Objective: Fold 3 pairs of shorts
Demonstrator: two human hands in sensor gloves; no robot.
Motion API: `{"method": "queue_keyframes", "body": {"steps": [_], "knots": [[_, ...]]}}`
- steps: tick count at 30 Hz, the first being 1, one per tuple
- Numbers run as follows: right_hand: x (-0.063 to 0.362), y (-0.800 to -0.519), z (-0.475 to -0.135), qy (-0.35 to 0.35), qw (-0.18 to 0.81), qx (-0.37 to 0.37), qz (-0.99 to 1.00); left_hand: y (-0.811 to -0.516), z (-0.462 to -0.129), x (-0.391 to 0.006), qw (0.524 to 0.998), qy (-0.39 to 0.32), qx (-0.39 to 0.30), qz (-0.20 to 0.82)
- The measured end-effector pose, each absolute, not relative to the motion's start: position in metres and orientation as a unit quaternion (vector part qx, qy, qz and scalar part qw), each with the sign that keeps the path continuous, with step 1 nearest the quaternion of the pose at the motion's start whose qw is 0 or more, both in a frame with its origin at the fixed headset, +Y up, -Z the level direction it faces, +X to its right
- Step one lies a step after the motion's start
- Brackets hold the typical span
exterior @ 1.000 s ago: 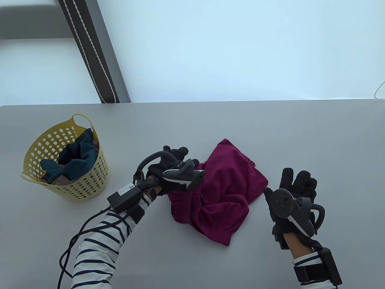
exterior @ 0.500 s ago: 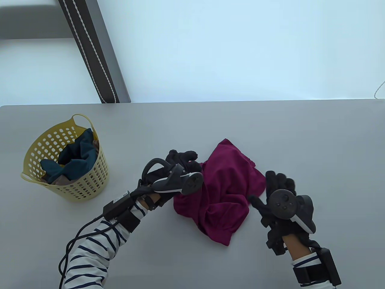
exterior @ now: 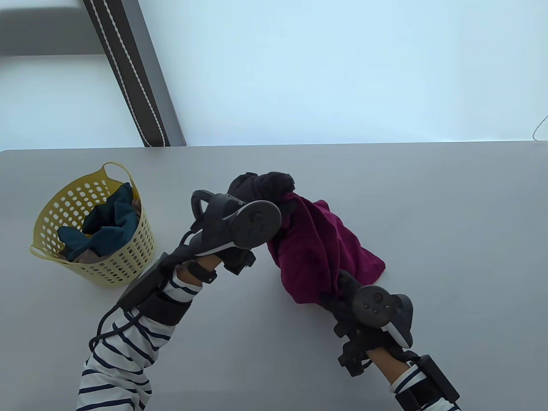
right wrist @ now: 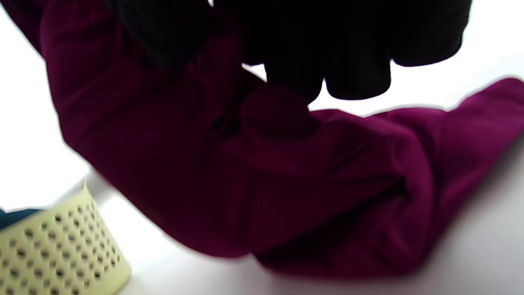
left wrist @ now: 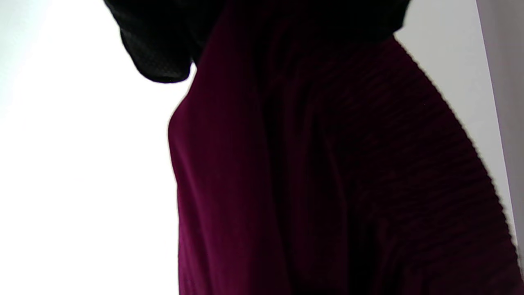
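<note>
A pair of maroon shorts [exterior: 325, 248] hangs between my two hands near the middle of the grey table [exterior: 428, 214]. My left hand [exterior: 263, 186] grips its upper end, raised off the table; the cloth [left wrist: 327, 172] drapes down from the gloved fingers [left wrist: 159, 49] in the left wrist view. My right hand [exterior: 342, 291] grips the lower near edge of the shorts [right wrist: 266, 184], fingers [right wrist: 352, 78] curled over the fabric just above the table. Part of the shorts' right side still rests on the table.
A yellow perforated basket [exterior: 115, 261] stands at the table's left, holding dark teal and brownish clothing [exterior: 107, 222]. Its rim [right wrist: 57, 250] shows in the right wrist view. A dark post with white cord [exterior: 132, 77] rises behind the table's far edge.
My left hand rose and moved away from me, lifting one end of the shorts. My right hand came left from the bare table and took hold of the shorts' near edge.
</note>
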State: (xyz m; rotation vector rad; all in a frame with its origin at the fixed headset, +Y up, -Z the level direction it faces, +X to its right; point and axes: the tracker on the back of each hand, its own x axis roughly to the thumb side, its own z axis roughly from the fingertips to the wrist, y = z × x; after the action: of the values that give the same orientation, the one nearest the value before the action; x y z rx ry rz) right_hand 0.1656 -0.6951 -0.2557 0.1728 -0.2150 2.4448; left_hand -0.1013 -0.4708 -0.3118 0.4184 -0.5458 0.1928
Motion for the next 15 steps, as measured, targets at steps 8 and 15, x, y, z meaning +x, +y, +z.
{"method": "queue_keyframes", "body": {"steps": [8,15], "knots": [[0.215,-0.519,-0.247,-0.309,0.334,0.103,0.885,-0.421,-0.3,-0.173,0.927,-0.263,0.232,0.137],[0.203,-0.389,-0.177,-0.395,0.295,0.218,0.842,-0.366,-0.249,-0.227,0.862,-0.323,0.319,0.226]]}}
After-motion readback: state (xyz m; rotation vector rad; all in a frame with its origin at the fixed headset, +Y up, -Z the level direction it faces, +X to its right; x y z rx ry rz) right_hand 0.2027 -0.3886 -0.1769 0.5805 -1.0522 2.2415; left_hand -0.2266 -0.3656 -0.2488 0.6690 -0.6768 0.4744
